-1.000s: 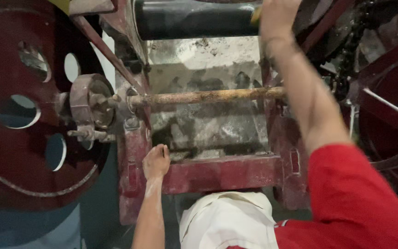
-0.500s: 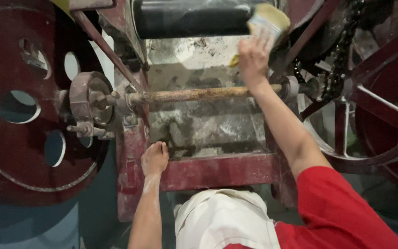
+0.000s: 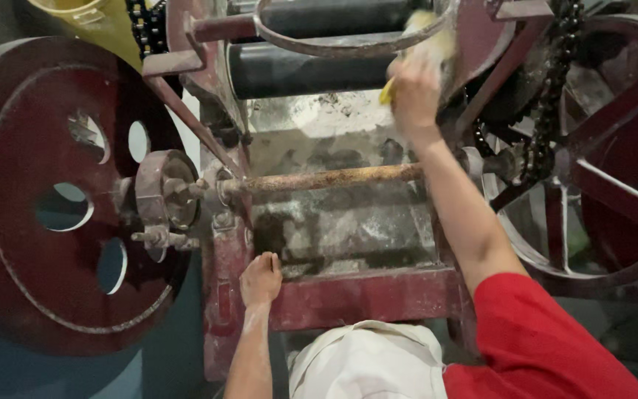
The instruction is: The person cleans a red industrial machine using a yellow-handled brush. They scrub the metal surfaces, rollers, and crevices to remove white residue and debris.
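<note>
- A white cloth [image 3: 367, 362] is lying nearest the camera, cut off by the lower edge; a red sleeve [image 3: 540, 340] is covering the right upper arm.
- The left hand [image 3: 260, 279] is resting on the red frame [image 3: 363, 295], fingers curling over its bar. It is bracing there, not gripping any loose thing.
- Behind the frame, a dusty tray [image 3: 348, 222] is holding pale powder smears; what else lies in it is hard to make out.
- A rusty shaft [image 3: 319, 179] is crossing above the tray, running left to a hub [image 3: 164, 188] on the big flywheel [image 3: 46, 199].
- The right hand [image 3: 413, 92] is reaching up, closed around a yellowish brush [image 3: 426, 41] and pressing it at the right end of the black roller [image 3: 304, 70]. The brush is blurred, its shape unclear, partly hidden by the fingers.
- A chain [image 3: 548, 96] is hanging at right, beside a spoked wheel [image 3: 614, 170] cut off by the edge.
- A yellow container [image 3: 97, 22] is showing at top left, its contents out of sight.
</note>
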Motion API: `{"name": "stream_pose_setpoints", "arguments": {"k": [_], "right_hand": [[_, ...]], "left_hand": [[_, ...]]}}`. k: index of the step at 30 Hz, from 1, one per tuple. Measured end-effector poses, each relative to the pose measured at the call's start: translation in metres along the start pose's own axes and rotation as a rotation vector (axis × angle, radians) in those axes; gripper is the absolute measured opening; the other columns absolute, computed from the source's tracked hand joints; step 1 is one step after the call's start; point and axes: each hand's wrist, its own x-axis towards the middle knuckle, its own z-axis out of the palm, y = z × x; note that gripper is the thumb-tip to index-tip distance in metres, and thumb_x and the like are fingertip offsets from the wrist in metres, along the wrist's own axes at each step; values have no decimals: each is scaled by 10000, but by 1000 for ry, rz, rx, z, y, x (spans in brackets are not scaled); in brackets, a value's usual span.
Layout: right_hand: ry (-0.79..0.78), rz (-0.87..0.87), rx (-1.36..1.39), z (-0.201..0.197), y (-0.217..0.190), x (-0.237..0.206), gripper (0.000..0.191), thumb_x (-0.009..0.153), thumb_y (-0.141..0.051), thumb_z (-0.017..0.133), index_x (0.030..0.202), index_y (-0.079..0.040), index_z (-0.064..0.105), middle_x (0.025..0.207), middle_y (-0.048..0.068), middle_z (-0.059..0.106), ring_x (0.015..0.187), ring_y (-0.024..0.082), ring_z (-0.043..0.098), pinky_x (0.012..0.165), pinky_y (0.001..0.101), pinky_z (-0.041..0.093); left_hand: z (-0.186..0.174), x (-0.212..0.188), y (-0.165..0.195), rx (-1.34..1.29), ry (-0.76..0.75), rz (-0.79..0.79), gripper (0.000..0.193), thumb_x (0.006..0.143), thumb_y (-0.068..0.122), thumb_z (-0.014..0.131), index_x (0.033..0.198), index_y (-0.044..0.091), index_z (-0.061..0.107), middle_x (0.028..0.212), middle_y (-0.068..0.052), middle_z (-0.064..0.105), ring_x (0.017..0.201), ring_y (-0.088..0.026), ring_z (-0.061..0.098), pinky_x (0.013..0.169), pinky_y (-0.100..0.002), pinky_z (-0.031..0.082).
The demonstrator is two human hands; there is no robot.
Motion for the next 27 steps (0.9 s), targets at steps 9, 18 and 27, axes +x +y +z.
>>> {"name": "stream_pose_setpoints", "arguments": {"k": [9, 18, 27], "right_hand": [[-470, 151, 193, 60, 10, -117, 274, 870, -67, 628, 1125, -145, 694, 1040, 195, 673, 981, 416, 636, 819, 527, 507], [55, -326, -255, -8, 28, 10, 124, 875, -52, 647, 968, -130, 678, 1028, 117, 607, 979, 302, 612, 773, 412, 480], [-491, -292, -342, 63, 87, 140, 175, 885, -122, 645, 1031, -87, 734, 1104, 167, 648, 1097, 359, 581, 919, 506, 416]], "left_hand": [[8, -1, -5, -17, 12, -8, 329, 1002, 410, 498, 994, 138, 683, 957, -158, 714, 915, -419, 685, 775, -556, 545], [8, -3, -4, 20, 28, 13, 328, 1015, 409, 499, 981, 132, 671, 964, -141, 719, 929, -404, 690, 795, -551, 547], [-1, 4, -1, -15, 18, -17, 298, 999, 390, 494, 985, 143, 660, 982, -128, 710, 941, -392, 673, 784, -546, 535]]}}
